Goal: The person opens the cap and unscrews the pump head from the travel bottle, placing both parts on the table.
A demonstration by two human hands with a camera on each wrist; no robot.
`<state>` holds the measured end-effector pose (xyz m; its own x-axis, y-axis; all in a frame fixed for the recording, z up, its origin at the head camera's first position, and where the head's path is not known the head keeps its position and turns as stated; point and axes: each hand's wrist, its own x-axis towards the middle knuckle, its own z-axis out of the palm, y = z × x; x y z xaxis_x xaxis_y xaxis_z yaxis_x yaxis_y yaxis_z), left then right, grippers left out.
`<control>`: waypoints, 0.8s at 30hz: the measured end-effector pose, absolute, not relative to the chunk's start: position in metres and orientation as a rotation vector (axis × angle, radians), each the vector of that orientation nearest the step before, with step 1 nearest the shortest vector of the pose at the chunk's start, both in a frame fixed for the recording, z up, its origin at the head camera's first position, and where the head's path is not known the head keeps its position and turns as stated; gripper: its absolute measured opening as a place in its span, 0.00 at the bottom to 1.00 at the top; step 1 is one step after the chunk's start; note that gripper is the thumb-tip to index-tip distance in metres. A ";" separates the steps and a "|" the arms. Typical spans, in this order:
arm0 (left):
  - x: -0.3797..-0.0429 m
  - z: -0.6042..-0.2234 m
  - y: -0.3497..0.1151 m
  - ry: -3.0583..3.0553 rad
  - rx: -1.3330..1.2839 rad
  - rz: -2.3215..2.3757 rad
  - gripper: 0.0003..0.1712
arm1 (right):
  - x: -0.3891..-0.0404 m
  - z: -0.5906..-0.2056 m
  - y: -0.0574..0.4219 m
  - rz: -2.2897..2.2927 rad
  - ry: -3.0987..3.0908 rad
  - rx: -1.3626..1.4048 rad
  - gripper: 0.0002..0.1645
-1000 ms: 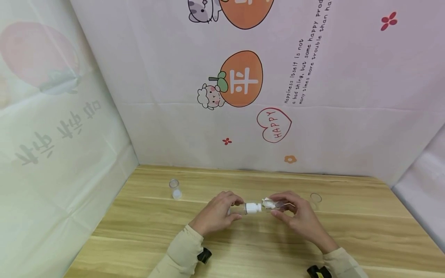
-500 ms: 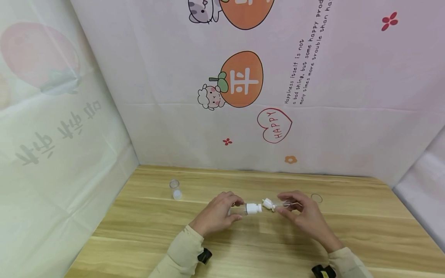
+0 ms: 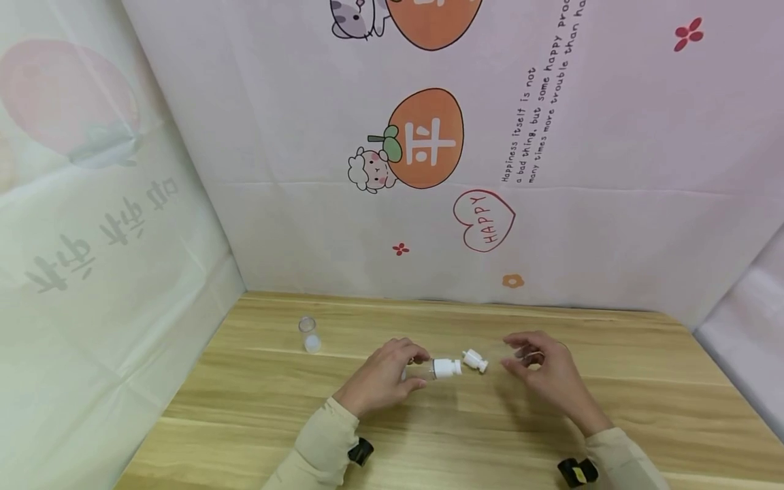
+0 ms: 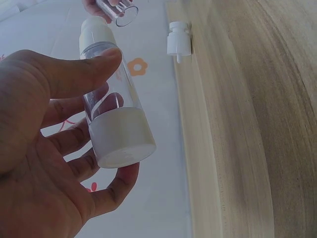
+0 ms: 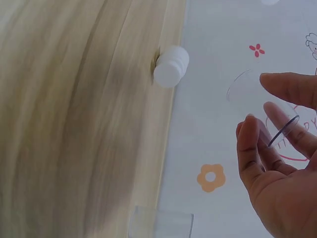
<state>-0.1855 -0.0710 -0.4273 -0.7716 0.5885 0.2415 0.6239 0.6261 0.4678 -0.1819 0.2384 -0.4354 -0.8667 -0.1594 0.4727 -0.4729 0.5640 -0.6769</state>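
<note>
Wooden tabletop [image 3: 429, 435], white pump [image 3: 475, 361], clear-and-white container [image 3: 309, 334]

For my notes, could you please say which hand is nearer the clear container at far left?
Left: the left hand is right of the container; the right hand is farther right, past the white pump.

White-ended bottle [image 4: 119, 99] and clear cover [image 5: 260, 105] are held apart; white fitting [image 3: 474, 361] lies sideways

The backdrop [image 3: 480, 139] reads "HAPPY", "Happiness itself is not" and apparently "平".
</note>
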 end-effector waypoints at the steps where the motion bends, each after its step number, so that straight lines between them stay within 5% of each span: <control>1: -0.185 -0.428 -0.071 -2.773 -1.036 -0.836 0.20 | -0.183 -0.435 0.239 1.187 -2.458 0.506 0.22; 24: -0.183 -0.427 -0.073 -2.784 -1.044 -0.845 0.20 | -0.198 -0.437 0.247 0.790 -2.769 0.477 0.18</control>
<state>-0.1835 -0.0733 -0.4267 -0.7707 0.5942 0.2302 0.6219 0.6227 0.4748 -0.1976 0.2471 -0.4365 -0.9225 -0.2467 0.2970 -0.3662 0.8026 -0.4709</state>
